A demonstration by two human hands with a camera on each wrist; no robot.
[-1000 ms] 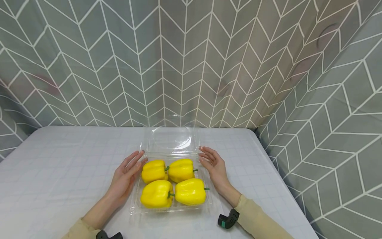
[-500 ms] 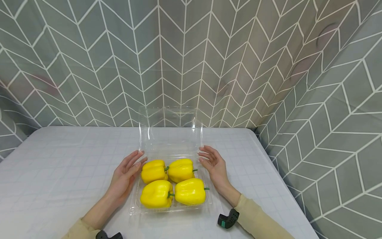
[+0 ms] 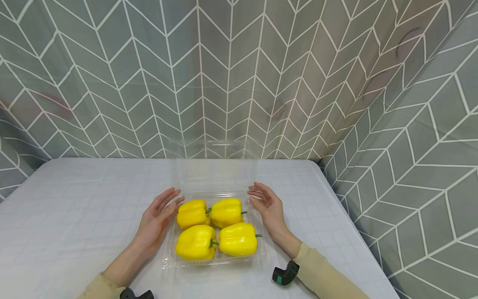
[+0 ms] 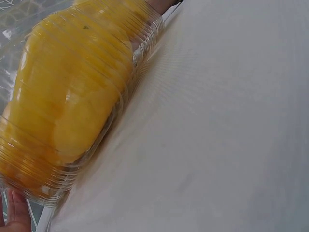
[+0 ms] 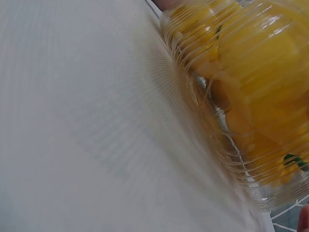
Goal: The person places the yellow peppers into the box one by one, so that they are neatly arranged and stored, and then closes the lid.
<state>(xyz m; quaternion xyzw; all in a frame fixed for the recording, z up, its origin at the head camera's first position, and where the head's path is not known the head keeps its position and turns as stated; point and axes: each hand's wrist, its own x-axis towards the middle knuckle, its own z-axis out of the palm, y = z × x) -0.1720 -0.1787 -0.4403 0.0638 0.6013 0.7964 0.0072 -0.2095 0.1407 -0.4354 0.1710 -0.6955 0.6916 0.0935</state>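
Several yellow bell peppers (image 3: 196, 243) with green stems lie in two rows inside a clear plastic clamshell container (image 3: 216, 263). Its hinged transparent lid (image 3: 215, 172) stands raised at the far side, faint against the curtain. My left hand (image 3: 154, 224) is at the container's left side, fingers extended and fingertips right by the back left corner. On the opposite side my right hand (image 3: 270, 211) has its fingers loosely bent near the back right corner. The ribbed container wall (image 4: 53, 186) shows close up in the left wrist view, and likewise the ribbed side (image 5: 203, 111) in the right wrist view.
A white cloth covers the table (image 3: 89, 199), whose far edge meets a grey curtain (image 3: 224, 83) with white chevron lines. Another patterned curtain (image 3: 422, 174) runs along the right side. Black wrist devices (image 3: 285, 274) sit at both wrists.
The lid has swung on its hinge, first showing more upright, then fainter and wider across the top. Both hands, the peppers and the container's base have stayed nearly still.
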